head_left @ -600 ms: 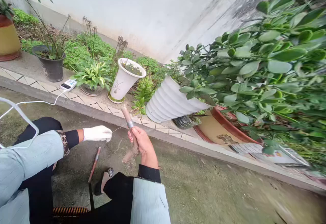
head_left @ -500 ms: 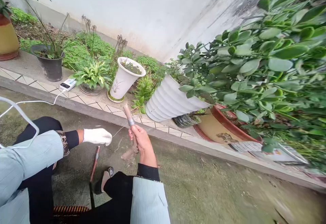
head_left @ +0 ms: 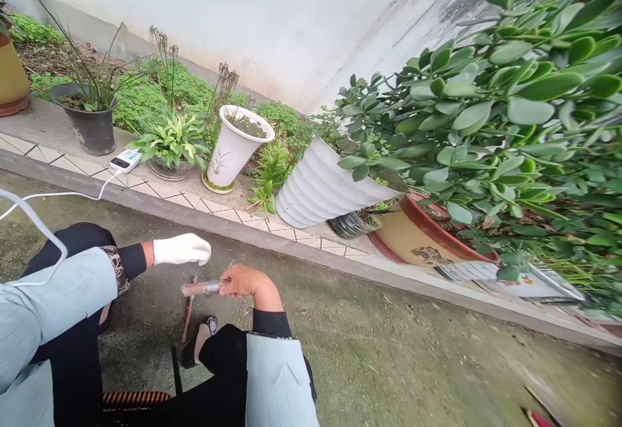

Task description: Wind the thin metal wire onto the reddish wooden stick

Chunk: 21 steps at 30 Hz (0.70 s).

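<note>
Left hand (head_left: 182,249): white glove on, fingers bent together and pointing right; faint thin strand hangs by the fingertips, cannot tell if they pinch it.
Right hand (head_left: 244,281): bare, wrist bent, grasping 1 wooden stick by the part just past its wire band.
Wooden stick (head_left: 194,289): in the right hand, below and just right of the glove, about level in view, free end pointing left, slightly blurred; far end hidden by the hand.
Wire band (head_left: 212,286): silvery coil wound around the stick, right at the right fingers.
Reddish rod (head_left: 188,317): under the stick in view, near the shoe (head_left: 212,324); contact with the stick cannot be told.
Sleeves: 2, pale blue (head_left: 279,375), black cuffs.
Ground (head_left: 389,336): greenish-grey, below the hands.
Tiled ledge (head_left: 194,203): runs across, beyond the hands.
On ledge, left to right: black pot (head_left: 90,130), white device (head_left: 125,160) with white cable (head_left: 72,194) plugged in, leafy plant (head_left: 170,138), flared white pot (head_left: 236,148), ribbed white pot (head_left: 325,187), tan pot (head_left: 413,232) with red rim.
Wall (head_left: 243,19): white, behind the plants.
</note>
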Motion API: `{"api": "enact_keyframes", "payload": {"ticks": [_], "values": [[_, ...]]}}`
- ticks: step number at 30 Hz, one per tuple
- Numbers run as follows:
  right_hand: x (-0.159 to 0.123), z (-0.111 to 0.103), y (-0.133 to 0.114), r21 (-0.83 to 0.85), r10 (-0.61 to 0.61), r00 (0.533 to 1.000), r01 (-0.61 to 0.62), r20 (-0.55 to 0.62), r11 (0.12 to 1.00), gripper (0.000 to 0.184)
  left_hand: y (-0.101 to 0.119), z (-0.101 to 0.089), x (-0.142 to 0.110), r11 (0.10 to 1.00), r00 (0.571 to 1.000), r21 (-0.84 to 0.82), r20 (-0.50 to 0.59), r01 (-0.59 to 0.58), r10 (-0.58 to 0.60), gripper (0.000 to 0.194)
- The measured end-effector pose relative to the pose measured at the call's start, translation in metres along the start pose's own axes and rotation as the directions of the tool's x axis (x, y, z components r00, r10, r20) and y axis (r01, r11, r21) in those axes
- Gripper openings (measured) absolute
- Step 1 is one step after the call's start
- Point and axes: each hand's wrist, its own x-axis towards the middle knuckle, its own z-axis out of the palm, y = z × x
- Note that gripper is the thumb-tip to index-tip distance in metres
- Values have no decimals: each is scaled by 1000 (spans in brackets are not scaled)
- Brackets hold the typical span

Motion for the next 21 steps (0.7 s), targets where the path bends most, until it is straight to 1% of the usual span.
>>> {"api": "enact_keyframes", "payload": {"ticks": [2,3,4,5,6,7,8,9,10,11,12,13,15,16,17,18,19,20,21], "values": [[-6,0,-2,80,-143,988,139,54,987,14,-3,-5,3,998,997,-36,-60,54,-56,29],[-10,-1,-2,144,-224,973,214,56,966,18,-4,-7,4,996,992,-47,-93,76,-80,31],[-15,-3,-2,226,-303,953,292,15,929,21,-6,-8,5,994,987,-60,-130,89,-96,31],[-21,-5,0,321,-368,926,374,-81,870,25,-7,-7,6,993,981,-79,-166,89,-101,31],[-26,-8,2,414,-400,888,459,-225,786,27,-8,-6,6,991,978,-103,-186,81,-99,32],[-30,-11,5,484,-385,834,546,-396,684,28,-8,-4,6,990,979,-127,-180,69,-91,32],[-33,-14,9,520,-320,764,625,-560,582,29,-7,-2,6,987,986,-147,-146,58,-80,33],[-34,-17,14,528,-227,693,685,-684,501,29,-6,1,5,986,994,-160,-89,52,-66,34],[-33,-20,19,524,-132,638,717,-759,459,30,-3,4,4,986,998,-159,-21,48,-52,34],[-30,-22,24,522,-50,609,716,-792,463,30,0,6,3,989,998,-144,42,45,-39,33],[-26,-23,28,522,14,600,684,-800,510,30,4,8,2,991,996,-128,90,38,-26,31],[-22,-25,32,515,60,602,623,-796,589,30,7,9,1,993,993,-116,116,25,-11,29],[-14,-25,37,451,118,606,434,-787,780,26,12,9,0,995,992,-103,129,-3,17,26],[-11,-25,38,394,132,601,328,-788,858,25,14,8,0,995,991,-97,128,-15,27,25],[-9,-25,37,330,136,599,227,-789,916,23,14,7,0,996,991,-87,126,-25,36,25],[-8,-24,36,267,132,610,136,-781,954,23,14,6,0,997,991,-69,127,-38,46,24],[-7,-23,33,210,126,639,58,-759,976,22,14,5,-1,998,990,-47,132,-52,57,24],[-7,-22,29,156,116,687,-5,-717,988,20,13,4,-1,998,988,-22,139,-65,68,23],[-6,-19,24,101,103,751,-48,-652,994,18,12,3,-2,997,987,6,142,-75,74,23]]}}
